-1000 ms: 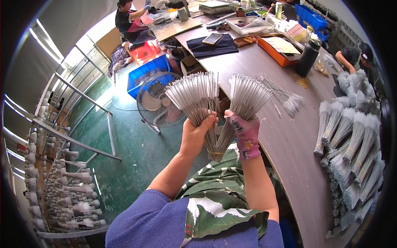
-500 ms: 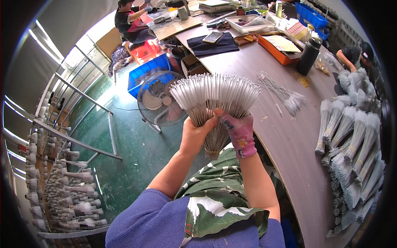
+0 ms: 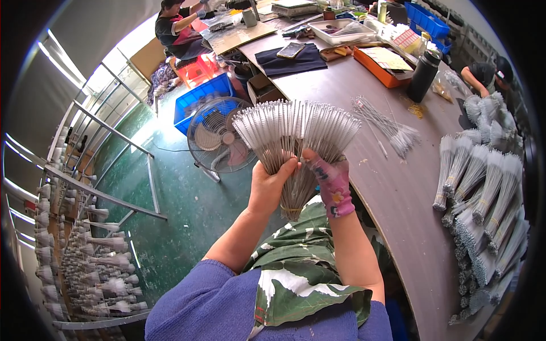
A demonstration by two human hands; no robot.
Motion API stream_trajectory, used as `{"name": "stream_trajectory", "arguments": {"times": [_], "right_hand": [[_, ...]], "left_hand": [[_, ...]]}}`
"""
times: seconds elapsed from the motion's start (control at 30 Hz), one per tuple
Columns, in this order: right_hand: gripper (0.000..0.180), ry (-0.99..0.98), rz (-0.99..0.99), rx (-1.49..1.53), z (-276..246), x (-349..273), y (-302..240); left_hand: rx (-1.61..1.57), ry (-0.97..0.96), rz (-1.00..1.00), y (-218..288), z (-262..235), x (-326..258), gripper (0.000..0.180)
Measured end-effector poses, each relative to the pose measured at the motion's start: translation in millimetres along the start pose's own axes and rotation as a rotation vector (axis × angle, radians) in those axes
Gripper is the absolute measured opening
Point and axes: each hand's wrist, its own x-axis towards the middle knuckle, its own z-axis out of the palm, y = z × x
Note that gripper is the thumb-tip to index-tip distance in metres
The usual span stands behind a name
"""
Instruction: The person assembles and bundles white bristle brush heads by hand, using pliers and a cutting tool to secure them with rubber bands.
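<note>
Silver-grey brush bundle [image 3: 296, 122]: it is in front of the person's body, beside the edge of the tabletop [image 3: 392, 210], with white bristles upward and spread like a fan; the thin wires become narrow toward the lower end, where a yellowish band [image 3: 291, 211] seems to go around them.
Left hand [image 3: 269, 183]: bare, clamped on the wires from the left side, thumb in front.
Right hand [image 3: 329, 177]: in a pink flowered glove, clamped on the same bundle from the right, its thumb near the other thumb.
Step at the wires: in my judgement, the brushes are being spread and handled as one group, for looking or arranging.
Next move at the fan of bristles: I think it calls for both hands to guide the wires evenly, without bending them or letting any slip out.
Loose brushes [image 3: 392, 129]: lying on the tabletop, apart from the hands.
Tied bundles [image 3: 493, 190]: piled on the right.
</note>
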Motion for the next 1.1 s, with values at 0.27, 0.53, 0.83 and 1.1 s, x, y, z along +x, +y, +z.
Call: {"name": "stream_trajectory", "arguments": {"times": [0.27,0.53,0.83,1.1], "right_hand": [[0.041,0.070,-0.063,-0.234,3.9,0.7,8.8],[0.038,0.173,-0.112,-0.237,4.6,-1.1,7.9],[0.040,0.047,-0.058,-0.212,-16.6,-2.2,15.3],[0.021,0.076,0.274,-0.220,-53.2,-24.2,4.9]], "left_hand": [[0.175,-0.003,0.022,-0.7,-0.3,1.1,0.016],[-0.005,0.048,0.016,-1.8,-2.9,-0.2,0.014],[-0.039,-0.005,-0.060,-2.1,-4.4,-1.4,0.013],[0.066,-0.038,0.011,3.0,-7.5,2.3,0.011]]}}
